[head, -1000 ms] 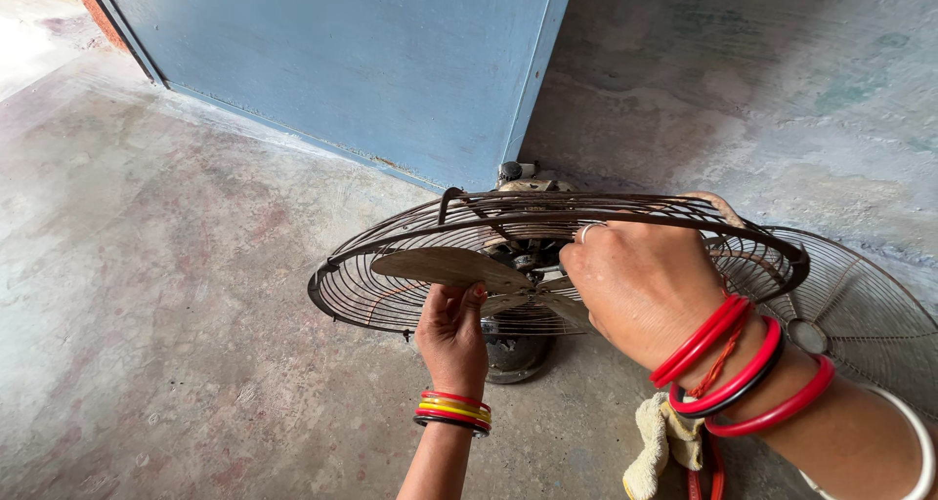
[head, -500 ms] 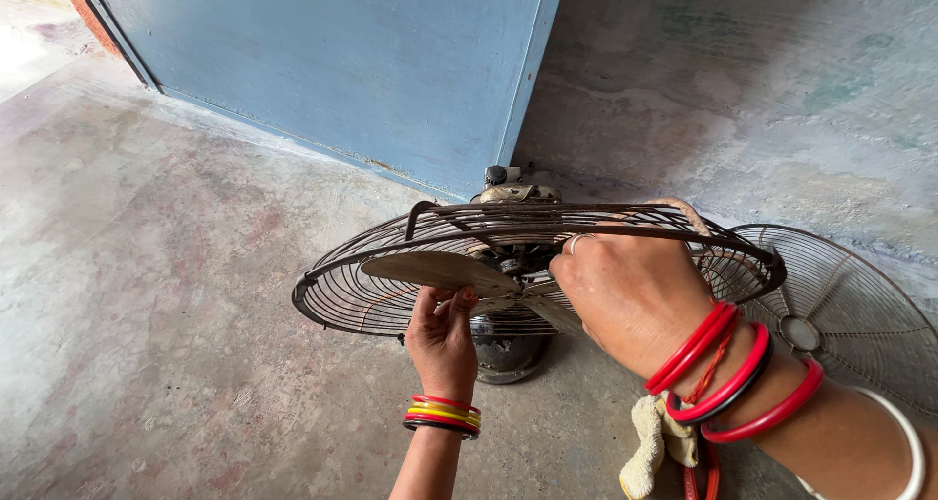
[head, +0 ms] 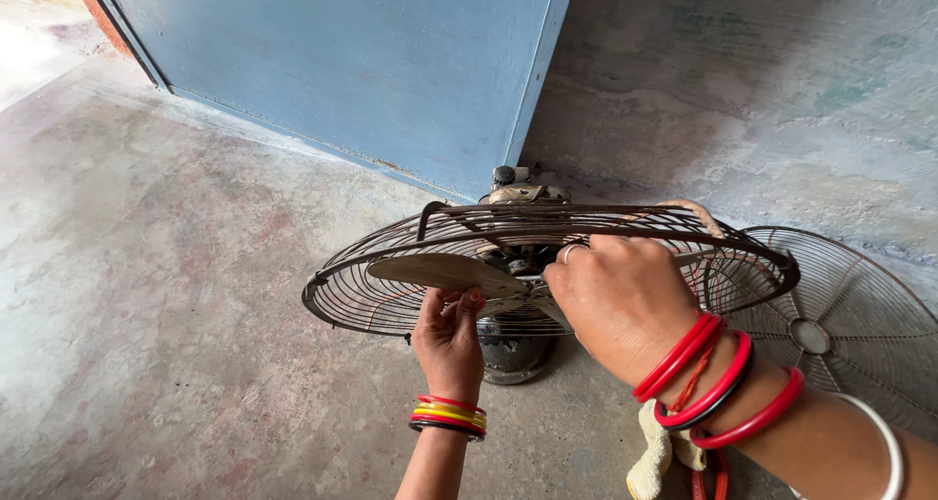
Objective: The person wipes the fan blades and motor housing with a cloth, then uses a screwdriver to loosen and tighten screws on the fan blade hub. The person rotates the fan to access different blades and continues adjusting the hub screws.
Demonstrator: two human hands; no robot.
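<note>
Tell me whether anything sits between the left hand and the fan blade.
Nothing visible does. The left hand already has its fingertips on the near edge of the fan blade. The rear wire guard sits behind the blade, and the right hand works beside it.

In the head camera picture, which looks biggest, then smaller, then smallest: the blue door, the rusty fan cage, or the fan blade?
1. Blue door, biggest.
2. Rusty fan cage that both hands are at.
3. Fan blade, smallest.

The door stands farther from the camera and runs out of view, so it really is the biggest.
</note>
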